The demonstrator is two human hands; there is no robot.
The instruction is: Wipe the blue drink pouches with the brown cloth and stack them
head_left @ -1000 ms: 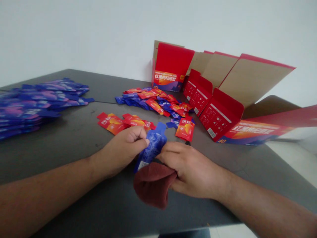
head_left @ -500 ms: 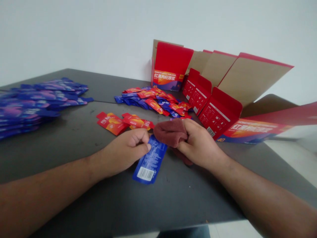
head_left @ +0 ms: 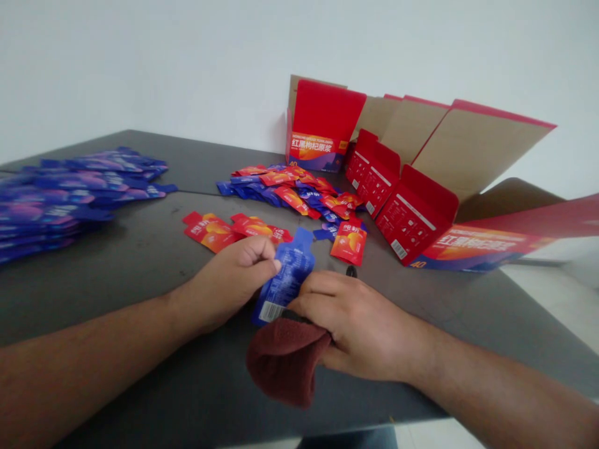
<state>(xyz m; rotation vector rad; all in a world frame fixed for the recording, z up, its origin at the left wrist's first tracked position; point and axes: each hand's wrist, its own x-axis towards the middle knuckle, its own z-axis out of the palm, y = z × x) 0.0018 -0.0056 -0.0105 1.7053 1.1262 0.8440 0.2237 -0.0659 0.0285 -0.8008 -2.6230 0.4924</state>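
Head-worn view, facing forward-down, close above table [head_left: 140, 268]

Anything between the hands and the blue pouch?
Nothing visible stands between the left hand and the blue pouch it grips. The right hand holds a brown cloth by the pouch's lower end; whether cloth separates that hand from the pouch is hidden.

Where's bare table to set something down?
Table: bare between blue stack and left red sachets; between right forearm and nearest box; between cloth and near edge. Crowded: mixed pile beside boxes; around left hand, right hand and blue sachet.
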